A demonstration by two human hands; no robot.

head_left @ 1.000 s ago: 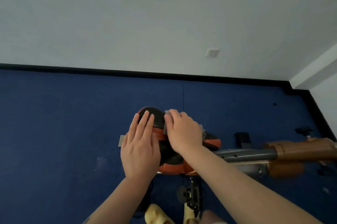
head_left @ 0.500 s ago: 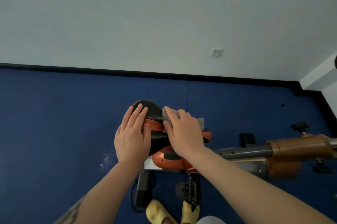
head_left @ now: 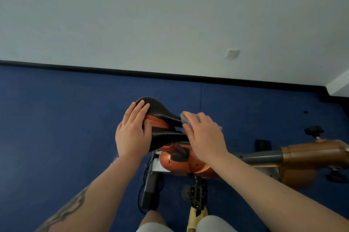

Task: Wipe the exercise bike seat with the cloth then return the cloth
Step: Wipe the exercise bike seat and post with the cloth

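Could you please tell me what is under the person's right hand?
A grey cloth peeks out beneath the right hand, pressed against the seat. The rest of the cloth is hidden.

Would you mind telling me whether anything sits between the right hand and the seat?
Only the cloth: the right hand presses it onto the seat nose. The left hand rests on the wide end.

Open blue floor (head_left: 56,118) at 9 and 12 o'clock of seat (head_left: 160,116) | blocked at 3 o'clock by bike frame (head_left: 264,156)
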